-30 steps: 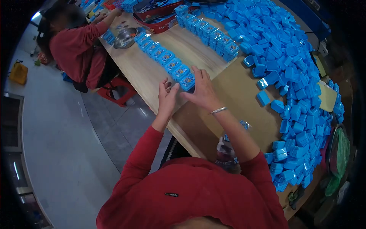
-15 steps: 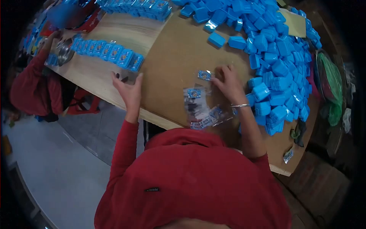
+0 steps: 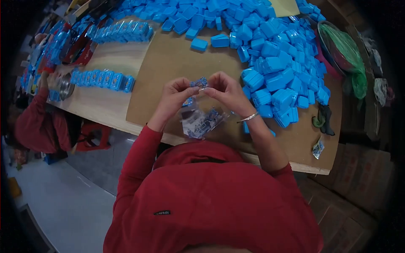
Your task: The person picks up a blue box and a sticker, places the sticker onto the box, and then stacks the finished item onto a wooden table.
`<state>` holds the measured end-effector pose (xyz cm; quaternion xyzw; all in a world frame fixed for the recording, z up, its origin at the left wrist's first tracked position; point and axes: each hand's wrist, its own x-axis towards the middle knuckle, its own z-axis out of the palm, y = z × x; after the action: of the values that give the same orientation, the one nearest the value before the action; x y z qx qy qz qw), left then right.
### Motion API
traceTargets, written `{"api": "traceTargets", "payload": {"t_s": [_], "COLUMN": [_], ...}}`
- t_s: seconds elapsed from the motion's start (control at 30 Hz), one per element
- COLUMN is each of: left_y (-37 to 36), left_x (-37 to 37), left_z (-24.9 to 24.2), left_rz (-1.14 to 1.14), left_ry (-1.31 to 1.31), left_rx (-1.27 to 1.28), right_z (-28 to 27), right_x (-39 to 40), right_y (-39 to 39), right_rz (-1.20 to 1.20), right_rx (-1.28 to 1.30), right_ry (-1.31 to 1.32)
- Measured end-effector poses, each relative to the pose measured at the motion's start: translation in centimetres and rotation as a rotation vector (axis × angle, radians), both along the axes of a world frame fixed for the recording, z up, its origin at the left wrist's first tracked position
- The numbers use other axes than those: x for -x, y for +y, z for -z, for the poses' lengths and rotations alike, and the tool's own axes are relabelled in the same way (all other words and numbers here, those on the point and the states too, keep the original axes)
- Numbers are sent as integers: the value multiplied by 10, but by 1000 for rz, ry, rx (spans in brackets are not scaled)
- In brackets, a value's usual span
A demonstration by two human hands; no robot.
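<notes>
Thumbs and fingertips of the left hand (image 3: pixel 174 98) and right hand (image 3: pixel 229 94) are pinched nearly closed on a small printed packet (image 3: pixel 199 82). More packets (image 3: pixel 201 122) lie at six o'clock from it, a row of blue boxes (image 3: pixel 102 79) at nine, and heaped blue tubs (image 3: pixel 272 63) at two.

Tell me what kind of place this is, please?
Probably a small packing workshop. There's a huge heap of blue boxes on the table, a neat row of boxes with pictures, and cardboard cartons on the floor.
</notes>
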<state>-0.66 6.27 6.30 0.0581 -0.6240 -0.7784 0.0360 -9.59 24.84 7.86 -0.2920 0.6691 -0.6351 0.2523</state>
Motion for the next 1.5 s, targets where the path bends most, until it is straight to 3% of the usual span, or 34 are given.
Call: {"api": "traceTargets", "payload": {"t_s": [0.03, 0.13, 0.2, 0.27, 0.3, 0.33, 0.43, 0.53, 0.63, 0.7, 0.8, 0.9, 1.0, 1.03, 1.17, 1.27, 1.37, 1.47, 1.5], "left_y": [9, 40, 56, 74, 84, 94, 116, 133, 117, 73, 17, 13, 45, 53, 55, 48, 52, 60, 60], "left_x": [1, 5, 4, 10, 14, 21, 58, 89, 80, 63, 40, 17, -12, -15, -21, -26, -27, -26, -26], "left_z": [0, -2, 2, -17, -30, -40, -31, 4, 6, 8, 26, 10, -58, -59, -36, -38, -38, -31, -30], "left_rz": [4, 42, 112, 232, 290, 238, -12, -60, -141, -142, -101, -297, 45, 70, -117, 28, -44, -186, -132], "left_ry": [0, -36, -85, -57, -45, -45, 161, 306, 64, -66, -277, 85, -92, -73, -60, -124, -120, 9, 23], "left_rx": [-10, 65, 240, 235, 233, 104, 615, 675, 294, 261, 395, 1080, 74, -46, 109, 1, 0, 256, 284], "right_z": [0, -9, -9, -18, -23, -21, -15, -25, -28, -19, -15, -13, -15, -14, -12, -12, -9, -12, -13], "right_x": [-2, -22, -36, -51, -58, -62, -62, -61, -56, -54, -47, -37, -32, -31, -32, -35, -34, -36, -37], "right_y": [9, 39, 59, 79, 89, 104, 139, 146, 142, 138, 118, 89, 70, 65, 53, 54, 58, 56, 56], "right_rz": [-28, 183, 340, 512, 599, 611, 612, 624, 616, 568, 460, 393, 322, 311, 300, 313, 259, 111, 51], "right_rx": [37, -41, -53, -41, -23, -15, 1, 61, 127, 145, 206, 250, 221, 224, 237, 248, 221, 203, 199], "right_ry": [-121, -44, 108, 221, 69, 20, -11, -98, -127, -144, -181, -252, -206, -201, -194, -192, -234, -298, -319]}}
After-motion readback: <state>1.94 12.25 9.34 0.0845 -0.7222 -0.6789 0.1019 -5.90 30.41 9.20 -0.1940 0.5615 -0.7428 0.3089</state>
